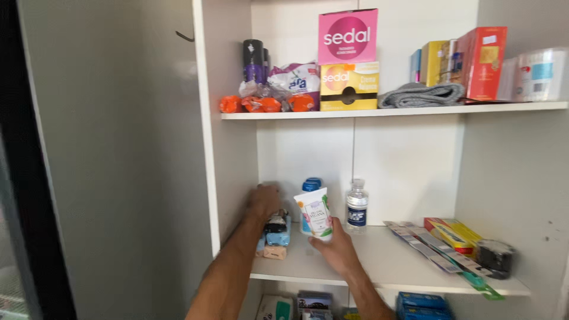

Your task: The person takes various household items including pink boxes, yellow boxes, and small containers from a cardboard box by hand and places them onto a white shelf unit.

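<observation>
My right hand grips a white squeeze tube with a flowered label, held upright on the middle shelf of a white cupboard. My left hand reaches to the back left corner of that shelf, resting on top of a small stack of wrapped packets, blue and pale, with a dark item on top. Behind the tube stands a blue-capped container, mostly hidden. A small clear bottle with a dark label stands just right of the tube.
Long blister strips, a red and yellow box and a dark roll lie at the shelf's right. The upper shelf carries pink and yellow boxes, orange packets, a grey folded cloth and more boxes. Blue packs sit on the shelf below.
</observation>
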